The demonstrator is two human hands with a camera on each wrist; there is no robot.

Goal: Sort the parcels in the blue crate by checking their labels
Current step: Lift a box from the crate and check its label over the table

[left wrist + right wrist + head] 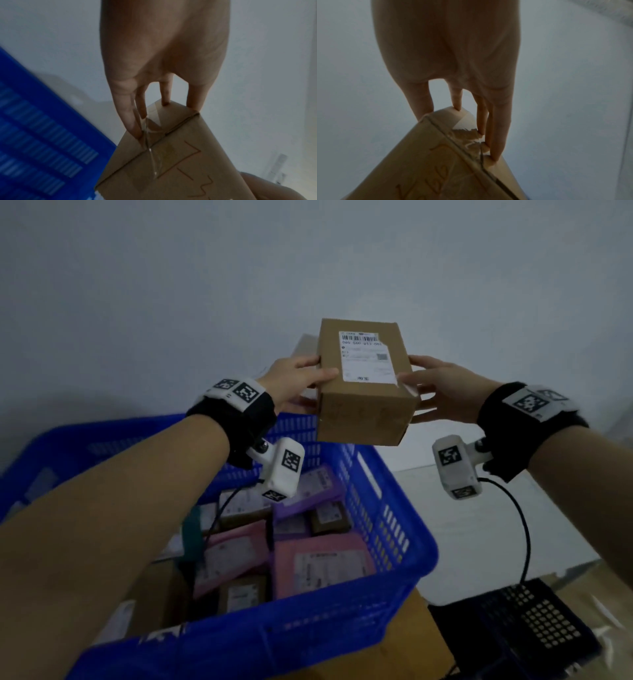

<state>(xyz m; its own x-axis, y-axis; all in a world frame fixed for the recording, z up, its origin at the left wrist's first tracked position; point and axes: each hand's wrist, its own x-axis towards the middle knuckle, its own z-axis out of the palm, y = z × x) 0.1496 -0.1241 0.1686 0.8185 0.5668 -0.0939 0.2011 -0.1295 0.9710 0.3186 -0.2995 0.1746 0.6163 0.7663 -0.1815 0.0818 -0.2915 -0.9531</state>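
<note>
A brown cardboard box (363, 405) with a white barcode label (366, 357) on top is held up above the far rim of the blue crate (394, 508). My left hand (298, 381) grips its left end, thumb on top and fingers on the side. My right hand (445, 392) grips the right end the same way. The left wrist view shows the left hand (163, 54) with fingertips (130, 119) on the taped end of the box (171, 162). In the right wrist view, the right hand (450, 47) has its fingertips on the box (436, 169).
The crate holds several parcels, among them pink mailers (322, 566), a purple one (308, 491) and small brown boxes. A dark perforated crate (534, 621) sits low at the right on a pale floor (479, 525). A plain wall stands behind.
</note>
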